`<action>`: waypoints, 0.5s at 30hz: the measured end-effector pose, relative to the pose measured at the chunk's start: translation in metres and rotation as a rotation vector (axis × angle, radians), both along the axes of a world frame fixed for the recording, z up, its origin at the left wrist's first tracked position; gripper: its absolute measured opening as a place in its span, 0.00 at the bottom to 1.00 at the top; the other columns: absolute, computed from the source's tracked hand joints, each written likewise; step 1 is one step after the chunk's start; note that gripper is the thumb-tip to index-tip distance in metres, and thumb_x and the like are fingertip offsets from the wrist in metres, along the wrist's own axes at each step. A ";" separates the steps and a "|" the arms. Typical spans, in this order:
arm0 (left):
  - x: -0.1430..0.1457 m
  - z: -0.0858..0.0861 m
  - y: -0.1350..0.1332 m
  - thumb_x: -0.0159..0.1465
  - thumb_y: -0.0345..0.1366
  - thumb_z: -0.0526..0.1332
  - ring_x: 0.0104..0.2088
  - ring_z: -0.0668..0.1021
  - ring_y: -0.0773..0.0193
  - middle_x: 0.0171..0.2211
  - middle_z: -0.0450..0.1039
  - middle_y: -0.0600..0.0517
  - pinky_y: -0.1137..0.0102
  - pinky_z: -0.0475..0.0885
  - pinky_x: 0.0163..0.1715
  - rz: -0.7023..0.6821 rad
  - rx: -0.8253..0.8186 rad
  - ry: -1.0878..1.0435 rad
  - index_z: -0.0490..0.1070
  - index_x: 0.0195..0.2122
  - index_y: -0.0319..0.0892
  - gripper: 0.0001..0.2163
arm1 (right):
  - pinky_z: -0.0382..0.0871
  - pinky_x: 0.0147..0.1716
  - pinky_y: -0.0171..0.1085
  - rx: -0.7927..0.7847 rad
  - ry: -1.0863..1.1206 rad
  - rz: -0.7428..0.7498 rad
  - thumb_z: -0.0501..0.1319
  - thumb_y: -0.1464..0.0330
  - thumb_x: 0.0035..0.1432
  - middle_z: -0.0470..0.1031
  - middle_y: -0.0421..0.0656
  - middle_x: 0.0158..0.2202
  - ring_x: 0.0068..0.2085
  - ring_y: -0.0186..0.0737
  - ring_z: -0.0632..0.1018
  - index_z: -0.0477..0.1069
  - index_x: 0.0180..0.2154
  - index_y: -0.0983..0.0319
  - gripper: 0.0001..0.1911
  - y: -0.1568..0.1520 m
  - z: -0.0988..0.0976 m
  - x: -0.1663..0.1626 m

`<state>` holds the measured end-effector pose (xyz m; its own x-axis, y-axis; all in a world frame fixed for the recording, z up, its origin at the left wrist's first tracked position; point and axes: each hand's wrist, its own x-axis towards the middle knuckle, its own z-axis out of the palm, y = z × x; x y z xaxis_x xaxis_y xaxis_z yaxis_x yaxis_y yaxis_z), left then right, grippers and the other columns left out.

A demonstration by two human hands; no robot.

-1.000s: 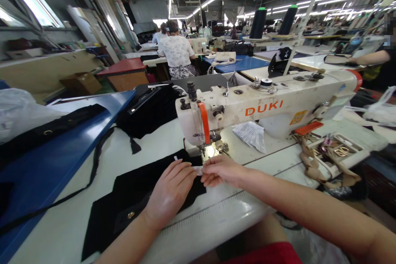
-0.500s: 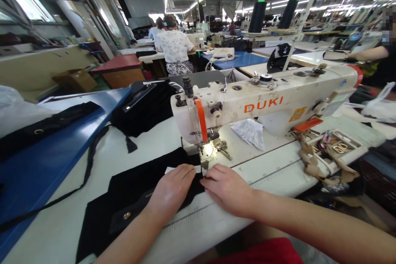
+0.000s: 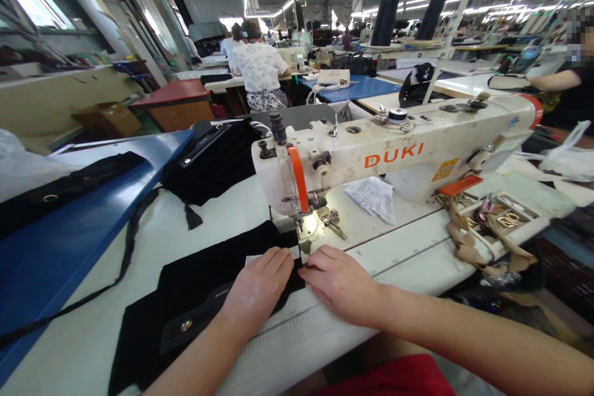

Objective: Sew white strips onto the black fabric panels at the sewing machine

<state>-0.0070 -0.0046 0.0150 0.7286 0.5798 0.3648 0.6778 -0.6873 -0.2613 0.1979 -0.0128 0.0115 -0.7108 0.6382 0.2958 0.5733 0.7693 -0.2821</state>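
A black fabric piece [image 3: 195, 284] with a metal snap lies on the white table in front of a white DUKI sewing machine [image 3: 394, 148]. My left hand [image 3: 257, 288] rests flat on the fabric, fingers stretched toward a small white label [image 3: 260, 256] at the fabric's far edge. My right hand [image 3: 341, 281] lies beside it, fingers flat and pressing the fabric's right edge just below the lit needle area [image 3: 309, 226]. Neither hand grips anything.
A tray of metal buckles and tan straps [image 3: 496, 223] sits at the right. Folded paper [image 3: 374, 197] lies under the machine arm. Black bags [image 3: 208, 158] and a strap lie behind left, beside a blue table [image 3: 83, 223]. People sit at machines farther back.
One second ago my hands pinched the white label between their fingertips. Both hands have since laid flat on the fabric and slid it toward the needle.
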 end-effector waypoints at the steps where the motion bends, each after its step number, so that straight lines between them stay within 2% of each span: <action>1: 0.001 0.001 0.000 0.64 0.21 0.47 0.40 0.78 0.54 0.39 0.77 0.41 0.62 0.74 0.40 0.000 -0.013 0.005 0.74 0.40 0.33 0.15 | 0.66 0.40 0.39 -0.002 0.007 0.003 0.53 0.72 0.65 0.71 0.47 0.37 0.40 0.43 0.68 0.73 0.44 0.64 0.11 0.001 0.000 0.000; 6: 0.000 0.004 0.000 0.64 0.22 0.47 0.41 0.78 0.55 0.40 0.77 0.42 0.62 0.74 0.41 0.014 -0.117 -0.004 0.74 0.40 0.37 0.16 | 0.66 0.41 0.40 0.035 0.022 -0.001 0.54 0.73 0.64 0.72 0.47 0.34 0.39 0.43 0.69 0.74 0.41 0.65 0.10 0.015 0.005 0.000; 11: -0.002 0.002 0.002 0.64 0.22 0.46 0.42 0.79 0.56 0.41 0.78 0.43 0.61 0.75 0.44 0.028 -0.132 0.029 0.74 0.43 0.37 0.17 | 0.66 0.42 0.40 0.094 -0.065 -0.005 0.55 0.72 0.65 0.72 0.47 0.36 0.41 0.43 0.69 0.74 0.42 0.66 0.09 0.031 0.002 -0.003; 15: -0.005 0.002 -0.002 0.68 0.30 0.49 0.48 0.77 0.55 0.45 0.77 0.42 0.60 0.73 0.50 0.021 -0.165 -0.076 0.73 0.45 0.35 0.14 | 0.66 0.42 0.40 0.124 -0.117 0.010 0.55 0.72 0.66 0.71 0.47 0.36 0.41 0.44 0.69 0.73 0.41 0.65 0.09 0.032 -0.001 -0.004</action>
<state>-0.0121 -0.0068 0.0165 0.6897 0.6509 0.3173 0.7058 -0.7023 -0.0935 0.1941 0.0196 0.0103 -0.7509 0.5948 0.2869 0.5890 0.7997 -0.1164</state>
